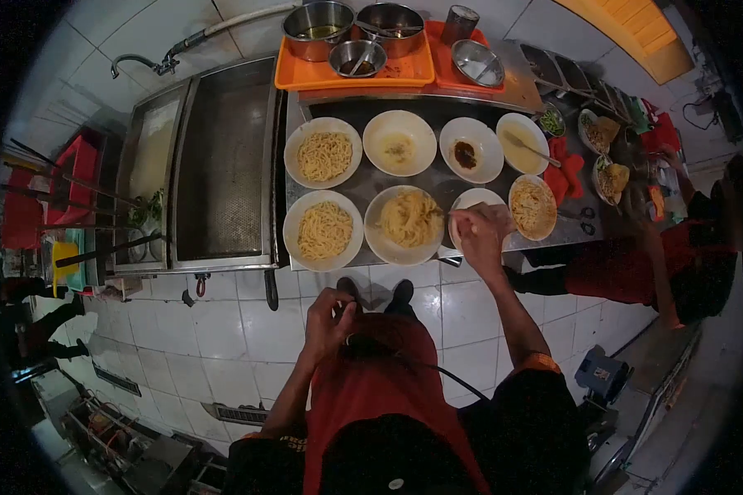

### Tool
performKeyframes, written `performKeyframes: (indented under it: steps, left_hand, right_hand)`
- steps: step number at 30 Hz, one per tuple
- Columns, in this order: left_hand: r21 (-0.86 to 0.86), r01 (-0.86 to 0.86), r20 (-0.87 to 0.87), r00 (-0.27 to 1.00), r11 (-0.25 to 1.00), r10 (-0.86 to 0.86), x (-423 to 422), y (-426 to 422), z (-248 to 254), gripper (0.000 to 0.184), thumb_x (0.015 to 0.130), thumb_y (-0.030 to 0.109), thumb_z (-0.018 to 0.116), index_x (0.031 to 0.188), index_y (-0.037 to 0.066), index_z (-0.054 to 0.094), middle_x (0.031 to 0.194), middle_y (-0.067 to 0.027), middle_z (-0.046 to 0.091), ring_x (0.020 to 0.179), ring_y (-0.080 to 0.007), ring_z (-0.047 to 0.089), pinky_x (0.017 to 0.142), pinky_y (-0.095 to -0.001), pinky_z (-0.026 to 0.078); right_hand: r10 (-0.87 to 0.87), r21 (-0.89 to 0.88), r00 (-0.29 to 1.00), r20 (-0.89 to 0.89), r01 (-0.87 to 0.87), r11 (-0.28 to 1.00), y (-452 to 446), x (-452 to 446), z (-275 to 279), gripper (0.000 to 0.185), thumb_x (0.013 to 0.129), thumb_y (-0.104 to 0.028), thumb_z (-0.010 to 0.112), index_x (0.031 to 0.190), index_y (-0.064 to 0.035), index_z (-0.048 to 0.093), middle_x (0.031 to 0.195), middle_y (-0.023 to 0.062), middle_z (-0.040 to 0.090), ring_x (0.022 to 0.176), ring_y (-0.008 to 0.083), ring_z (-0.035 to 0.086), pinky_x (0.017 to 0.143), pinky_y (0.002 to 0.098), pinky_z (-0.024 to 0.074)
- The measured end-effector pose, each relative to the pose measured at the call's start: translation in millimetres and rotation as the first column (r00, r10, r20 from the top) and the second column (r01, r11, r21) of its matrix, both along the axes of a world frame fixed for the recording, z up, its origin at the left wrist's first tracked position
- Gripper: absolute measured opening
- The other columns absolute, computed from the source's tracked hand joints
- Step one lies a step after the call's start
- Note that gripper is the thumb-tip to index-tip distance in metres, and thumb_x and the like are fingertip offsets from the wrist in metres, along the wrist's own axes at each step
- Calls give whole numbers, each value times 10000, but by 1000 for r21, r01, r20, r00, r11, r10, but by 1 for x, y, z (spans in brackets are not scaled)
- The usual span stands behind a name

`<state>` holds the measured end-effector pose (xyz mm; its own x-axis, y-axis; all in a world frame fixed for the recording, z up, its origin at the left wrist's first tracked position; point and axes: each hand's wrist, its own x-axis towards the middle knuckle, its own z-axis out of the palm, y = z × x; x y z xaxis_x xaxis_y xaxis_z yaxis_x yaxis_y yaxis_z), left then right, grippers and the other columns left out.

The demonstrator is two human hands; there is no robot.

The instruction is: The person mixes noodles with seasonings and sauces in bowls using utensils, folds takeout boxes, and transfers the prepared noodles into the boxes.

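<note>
My right hand [480, 235] is over a white bowl [476, 198] in the front row, its fingers smeared by motion; whether it holds anything is unclear. My left hand [332, 322], fingers curled, is in front of the counter edge; anything inside it is hidden. Just left of my right hand, a bowl of noodles [409, 219] has a blurred, raised top. Two more noodle bowls [324, 231] [324, 157] stand at the left. Behind are a bowl with pale liquid [399, 144] and one with dark sauce [466, 155]. A reddish noodle bowl [533, 208] is to the right.
A bowl with a spoon [520, 148] stands beside a red cloth [563, 172]. Orange trays [355, 82] hold metal pots at the back. A metal basin [227, 165] is left. At the far right, a co-worker [677, 264] reaches toward filled bowls [611, 180].
</note>
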<state>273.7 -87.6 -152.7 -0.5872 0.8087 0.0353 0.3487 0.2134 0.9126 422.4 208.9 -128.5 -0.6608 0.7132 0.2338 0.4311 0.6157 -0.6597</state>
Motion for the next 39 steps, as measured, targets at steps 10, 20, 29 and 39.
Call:
performKeyframes:
  steps: [10,20,29,39]
  left_hand:
    - [-11,-52,133,990,999,53,0,-2,7,105,840,123,636,873,30,601,819,-64,581,613,-126,508,557,-263,399]
    - [-63,-4,160,987,998,14,3,0,14,95,827,98,629,882,24,607,830,-115,602,764,-254,606,675,-311,471]
    - [-76,26,298,954,997,-3,9,17,-17,178,854,103,602,1015,28,601,907,-124,614,797,-209,610,719,-304,474]
    - [97,55,715,691,994,-108,18,62,-37,575,890,148,599,1395,69,334,1284,-74,472,984,-159,563,809,-309,475]
  right_hand:
    - [-21,-172,998,-61,10,985,-10,-9,8,120,817,-178,679,897,-93,702,809,40,603,758,173,481,813,333,319]
    - [-72,-227,978,-198,26,973,-38,-2,-46,149,756,-46,678,880,-123,705,839,-26,596,946,220,498,859,370,344]
    - [-159,644,980,117,47,764,-27,-14,9,168,730,-56,672,861,-151,714,836,-18,574,850,208,467,793,363,325]
    - [-57,318,997,52,38,947,-11,-11,19,95,781,-105,668,866,-120,706,743,14,590,878,206,481,799,351,339]
